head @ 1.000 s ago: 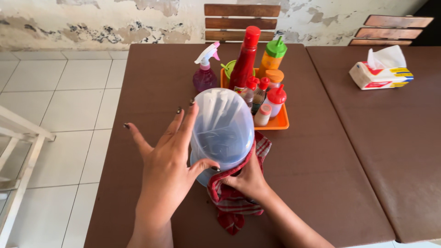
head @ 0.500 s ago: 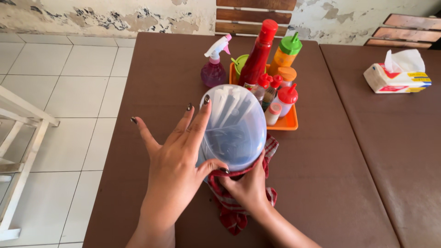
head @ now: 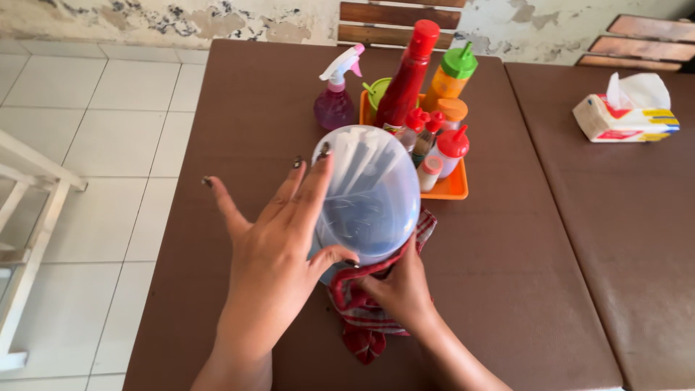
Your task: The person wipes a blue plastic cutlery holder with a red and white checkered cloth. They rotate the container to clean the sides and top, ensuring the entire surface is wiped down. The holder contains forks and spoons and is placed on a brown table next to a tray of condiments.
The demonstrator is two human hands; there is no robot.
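Observation:
A translucent bluish plastic container (head: 369, 192) with a domed lid stands on the brown table (head: 239, 101), holding several white utensils inside. My left hand (head: 271, 253) steadies it, two fingers flat on the lid's left side and the thumb hooked under the rim, the other fingers spread off to the left. My right hand (head: 398, 289) presses a red checked cloth (head: 362, 318) against the container's lower right side. Part of the cloth hangs down onto the table under my wrist.
Behind the container an orange tray (head: 447, 190) holds a tall red sauce bottle (head: 409, 72), an orange bottle with green cap (head: 449, 80) and several small red-capped bottles. A pink spray bottle (head: 335, 98) stands left of it. A tissue box (head: 626, 116) sits on the right-hand table. Tiled floor lies left.
The hands and the cloth shifted only slightly on the container; the view drifted a little, otherwise nothing differs.

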